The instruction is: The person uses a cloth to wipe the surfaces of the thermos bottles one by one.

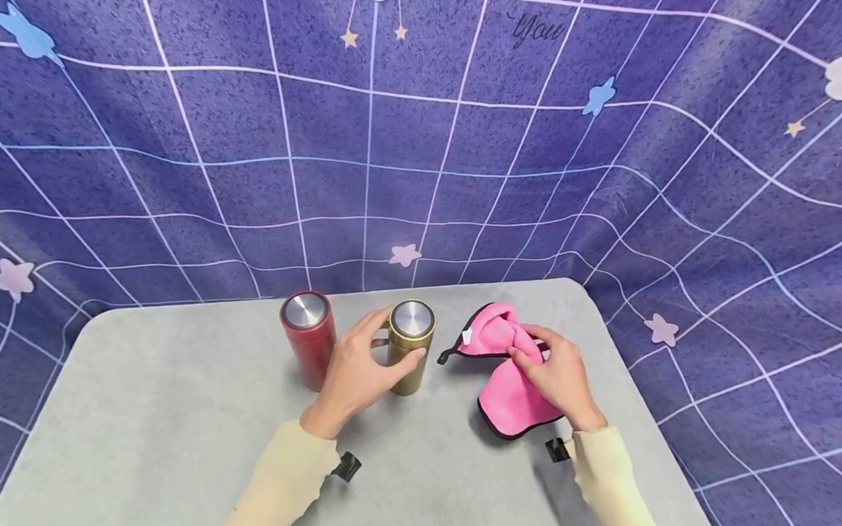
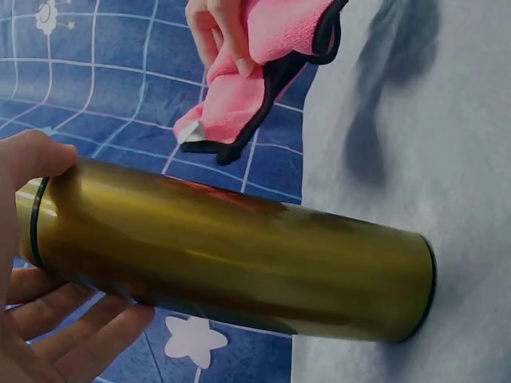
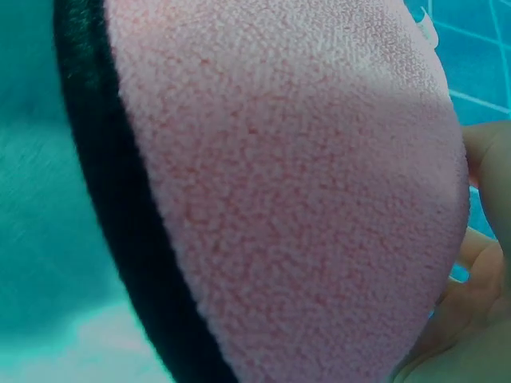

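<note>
A gold thermos flask [image 1: 407, 362] with a silver-topped lid stands upright on the table. My left hand [image 1: 358, 369] holds it near the top, thumb across the front and fingers round the back. In the left wrist view the gold flask [image 2: 231, 251] appears sideways, its base at the grey tabletop. Between the thumb and fingers of my right hand [image 1: 559, 371] a pink fleecy cloth [image 1: 517, 399] with black edging is pinched at its middle. It has a black loop and a small white tag. The pink cloth [image 3: 295, 199] fills most of the right wrist view and partly covers the fingers.
To the left of my left hand stands a red thermos flask [image 1: 313, 356], close to the knuckles. Both flasks and the cloth are on the far half of a grey table [image 1: 148, 445]. A blue-purple curtain [image 1: 237, 145] with a grid pattern rises behind the table's back edge.
</note>
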{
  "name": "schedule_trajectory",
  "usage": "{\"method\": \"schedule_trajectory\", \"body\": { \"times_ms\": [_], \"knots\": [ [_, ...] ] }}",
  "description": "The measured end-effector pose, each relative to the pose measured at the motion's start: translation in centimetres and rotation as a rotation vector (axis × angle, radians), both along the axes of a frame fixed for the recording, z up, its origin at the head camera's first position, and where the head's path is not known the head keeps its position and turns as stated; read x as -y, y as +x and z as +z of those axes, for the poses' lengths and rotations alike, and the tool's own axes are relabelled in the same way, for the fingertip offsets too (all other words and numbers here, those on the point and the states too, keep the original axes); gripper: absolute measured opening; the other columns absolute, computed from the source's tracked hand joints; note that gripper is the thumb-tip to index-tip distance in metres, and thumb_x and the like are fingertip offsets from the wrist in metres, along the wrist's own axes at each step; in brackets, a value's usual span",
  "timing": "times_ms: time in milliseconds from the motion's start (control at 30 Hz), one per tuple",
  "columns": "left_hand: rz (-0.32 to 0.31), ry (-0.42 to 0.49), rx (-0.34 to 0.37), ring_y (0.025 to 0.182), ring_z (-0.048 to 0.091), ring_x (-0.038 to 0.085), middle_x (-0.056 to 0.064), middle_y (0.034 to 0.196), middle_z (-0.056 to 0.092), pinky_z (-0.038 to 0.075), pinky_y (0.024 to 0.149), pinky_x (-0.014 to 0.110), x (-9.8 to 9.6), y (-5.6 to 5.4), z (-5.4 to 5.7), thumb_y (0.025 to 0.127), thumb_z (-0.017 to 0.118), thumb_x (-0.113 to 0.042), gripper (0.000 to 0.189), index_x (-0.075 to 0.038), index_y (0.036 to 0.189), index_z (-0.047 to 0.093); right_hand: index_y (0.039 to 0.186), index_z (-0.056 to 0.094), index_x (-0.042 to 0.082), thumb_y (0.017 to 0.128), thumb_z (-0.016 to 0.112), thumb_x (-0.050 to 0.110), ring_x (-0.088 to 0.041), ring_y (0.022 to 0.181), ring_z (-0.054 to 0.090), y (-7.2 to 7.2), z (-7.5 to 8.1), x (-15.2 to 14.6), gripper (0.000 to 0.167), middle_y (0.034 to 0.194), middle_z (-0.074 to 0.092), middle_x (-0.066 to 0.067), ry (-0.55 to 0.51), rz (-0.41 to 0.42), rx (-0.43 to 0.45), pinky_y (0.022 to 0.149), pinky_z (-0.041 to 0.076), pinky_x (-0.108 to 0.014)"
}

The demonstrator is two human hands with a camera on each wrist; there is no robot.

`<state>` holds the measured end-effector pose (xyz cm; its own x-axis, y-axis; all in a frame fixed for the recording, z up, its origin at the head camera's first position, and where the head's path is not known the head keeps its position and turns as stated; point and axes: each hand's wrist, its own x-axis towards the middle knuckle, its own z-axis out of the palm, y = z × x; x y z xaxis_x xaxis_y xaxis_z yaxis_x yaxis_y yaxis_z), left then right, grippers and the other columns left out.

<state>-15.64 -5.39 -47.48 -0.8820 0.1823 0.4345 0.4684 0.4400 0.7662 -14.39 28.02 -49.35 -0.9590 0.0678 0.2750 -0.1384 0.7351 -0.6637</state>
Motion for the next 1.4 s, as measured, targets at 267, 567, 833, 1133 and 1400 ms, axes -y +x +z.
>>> {"method": "schedule_trajectory", "body": {
  "times_ms": [267, 567, 833, 1133, 1400],
  "knots": [
    [-0.002, 0.085, 0.031, 0.120, 0.070, 0.021, 0.003, 0.131, 0.073, 0.066, 0.087, 0.029, 0.0, 0.0, 0.3, 0.080, 0.094, -0.030, 0.068, -0.011, 0.141, 0.068, 0.149, 0.066, 0.019, 0.090, 0.084, 0.009, -0.028, 0.099, 0.073, 0.4, 1.8, 2.2, 0.062, 0.118, 0.076, -0.013, -0.041, 0.103, -0.148, 0.075, 0.062, -0.036],
    [-0.004, 0.156, 0.018, 0.116, 0.072, 0.021, 0.002, 0.127, 0.076, 0.068, 0.085, 0.037, -0.3, -0.2, 0.6, 0.079, 0.096, -0.026, 0.064, -0.012, 0.137, 0.072, 0.151, 0.064, 0.024, 0.093, 0.078, 0.011, -0.018, 0.099, 0.066, 0.8, 3.2, 5.6, 0.061, 0.120, 0.072, -0.003, -0.092, 0.248, -0.180, 0.079, 0.057, -0.031],
    [-0.002, 0.200, 0.024, 0.113, 0.073, 0.020, 0.002, 0.123, 0.077, 0.068, 0.082, 0.036, -0.8, -0.1, 0.7, 0.079, 0.096, -0.025, 0.063, -0.014, 0.137, 0.073, 0.158, 0.056, 0.022, 0.100, 0.067, 0.006, -0.019, 0.107, 0.061, 0.3, 2.7, 7.7, 0.061, 0.128, 0.068, -0.006, -0.144, 0.333, -0.143, 0.088, 0.053, -0.034],
    [-0.012, 0.223, 0.063, 0.112, 0.073, 0.021, 0.003, 0.121, 0.077, 0.067, 0.082, 0.027, -1.2, 0.1, 0.8, 0.081, 0.095, -0.023, 0.062, -0.014, 0.138, 0.073, 0.163, 0.049, 0.021, 0.106, 0.058, 0.010, -0.016, 0.111, 0.057, 0.0, 1.8, 8.9, 0.059, 0.130, 0.062, -0.001, -0.198, 0.350, -0.054, 0.096, 0.050, -0.031],
    [-0.005, 0.217, 0.046, 0.113, 0.073, 0.020, 0.002, 0.122, 0.077, 0.067, 0.082, 0.028, -1.1, 0.1, 0.7, 0.080, 0.095, -0.023, 0.062, -0.015, 0.137, 0.073, 0.153, 0.060, 0.012, 0.102, 0.072, 0.006, -0.022, 0.119, 0.063, -0.4, 1.0, 9.1, 0.054, 0.134, 0.067, -0.006, -0.210, 0.370, -0.181, 0.103, 0.051, -0.031]
  ]
}}
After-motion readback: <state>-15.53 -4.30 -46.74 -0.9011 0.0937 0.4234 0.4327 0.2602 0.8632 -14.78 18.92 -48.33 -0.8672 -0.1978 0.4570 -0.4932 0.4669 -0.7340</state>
